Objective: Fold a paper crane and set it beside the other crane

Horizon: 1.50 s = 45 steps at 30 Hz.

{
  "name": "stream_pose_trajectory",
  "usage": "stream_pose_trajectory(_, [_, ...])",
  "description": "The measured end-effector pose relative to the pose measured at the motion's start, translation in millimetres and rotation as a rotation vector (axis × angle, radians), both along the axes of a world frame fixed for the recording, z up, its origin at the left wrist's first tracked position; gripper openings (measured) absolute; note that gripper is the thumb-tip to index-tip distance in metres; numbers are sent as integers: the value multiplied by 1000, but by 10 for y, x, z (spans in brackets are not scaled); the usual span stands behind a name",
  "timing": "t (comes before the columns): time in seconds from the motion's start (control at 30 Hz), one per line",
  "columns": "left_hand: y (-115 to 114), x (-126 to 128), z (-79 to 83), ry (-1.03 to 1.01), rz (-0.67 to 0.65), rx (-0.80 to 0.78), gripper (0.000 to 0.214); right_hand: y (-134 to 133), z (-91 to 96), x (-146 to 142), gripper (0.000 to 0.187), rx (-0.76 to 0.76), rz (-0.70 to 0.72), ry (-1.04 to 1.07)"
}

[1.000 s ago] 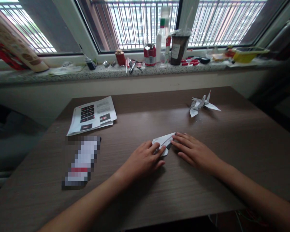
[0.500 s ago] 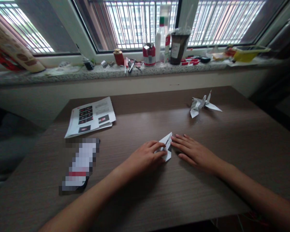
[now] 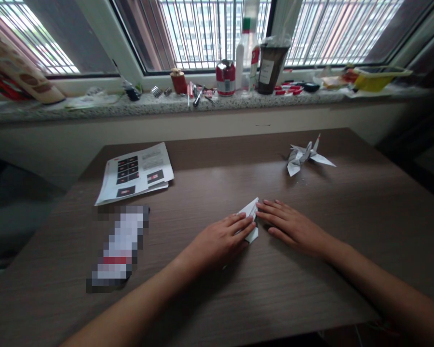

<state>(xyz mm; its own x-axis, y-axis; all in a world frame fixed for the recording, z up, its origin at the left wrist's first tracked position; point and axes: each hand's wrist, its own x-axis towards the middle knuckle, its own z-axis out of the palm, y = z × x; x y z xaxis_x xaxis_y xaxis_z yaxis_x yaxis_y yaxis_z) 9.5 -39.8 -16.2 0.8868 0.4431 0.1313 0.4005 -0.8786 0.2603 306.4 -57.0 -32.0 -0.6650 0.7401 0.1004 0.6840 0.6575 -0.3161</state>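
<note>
A small piece of folded white paper (image 3: 251, 208) lies on the brown table near its middle, pointed at its far end. Across its left part rest the fingers of my left hand (image 3: 220, 236), stretched out flat and pressing it down; they hide much of the paper. My right hand (image 3: 292, 224) lies palm down on the table, fingers extended, with its fingertips at the paper's right edge. Farther back on the right stands a folded paper crane (image 3: 304, 156) with spread wings.
Printed sheets (image 3: 133, 168) lie at the table's back left, and a blurred-out phone-like object (image 3: 119, 248) is in front of them. Along the stone windowsill (image 3: 108, 112) stand a red can (image 3: 225, 79), a dark drink cup (image 3: 269, 70), bottles and small tools.
My left fingers have gone from curled at the paper to lying flatter across it. My right hand stays almost still at the edge. The view has shifted slightly.
</note>
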Motion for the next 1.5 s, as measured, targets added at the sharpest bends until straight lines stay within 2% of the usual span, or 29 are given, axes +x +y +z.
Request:
stream_pose_trajectory(0.37, [1,-9,-40,-13,5,-12,44,-13,-13,15,63,24,15,-21])
stream_pose_trajectory(0.8, [-4,-12,-32,-25,13,-22,41,86,-30,13,60,50,-53,-46])
stream_pose_trajectory(1.13, [-9,-24,-37,-20,20,-20,43,124,-47,-67,54,94,-196,-56])
stream_pose_trajectory(1.37, [-10,-18,-10,2,30,-31,44,132,-75,-86,61,124,-293,-26])
stream_pose_trajectory(1.43, [-10,-16,-24,-1,29,-27,44,116,-59,-87,62,134,-256,-15])
stream_pose_trajectory(1.5, [-14,-15,-47,-9,26,-21,44,96,-38,-105,66,131,-121,-43])
